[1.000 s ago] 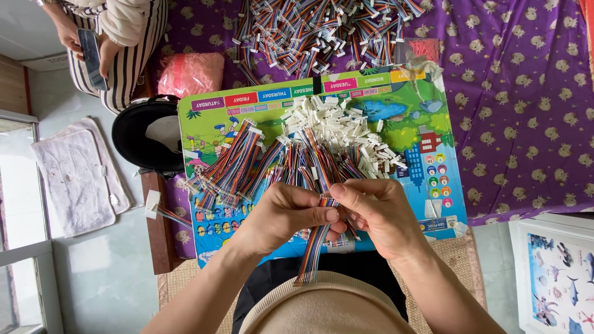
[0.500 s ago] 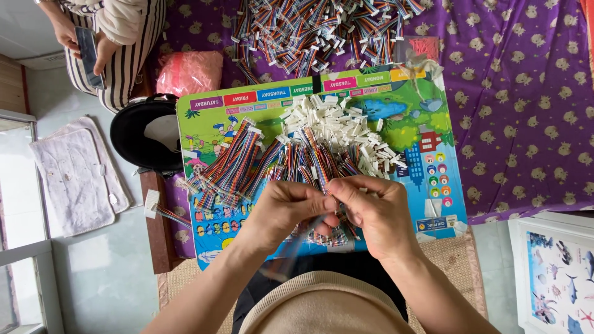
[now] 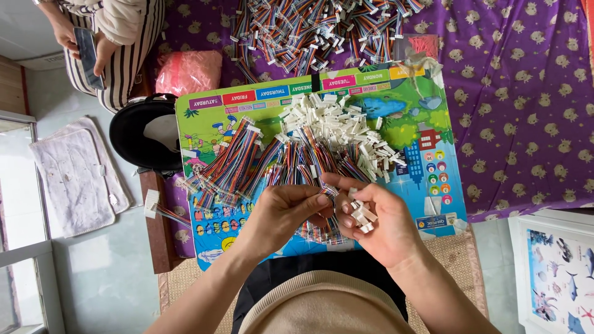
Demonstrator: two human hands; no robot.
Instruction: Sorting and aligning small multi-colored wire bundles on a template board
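Just between the hands, a rainbow ribbon cable (image 3: 328,188) is pinched by the left hand (image 3: 286,213), while the right hand (image 3: 380,226) cups white connectors (image 3: 361,214). Beyond the fingers lie a cable heap (image 3: 297,164) and loose housings (image 3: 334,117) on a colourful board (image 3: 408,133).

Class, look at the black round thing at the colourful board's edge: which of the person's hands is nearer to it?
Left. The left hand is on the black round thing's side of the colourful board; the right hand lies farther away, beyond the left.
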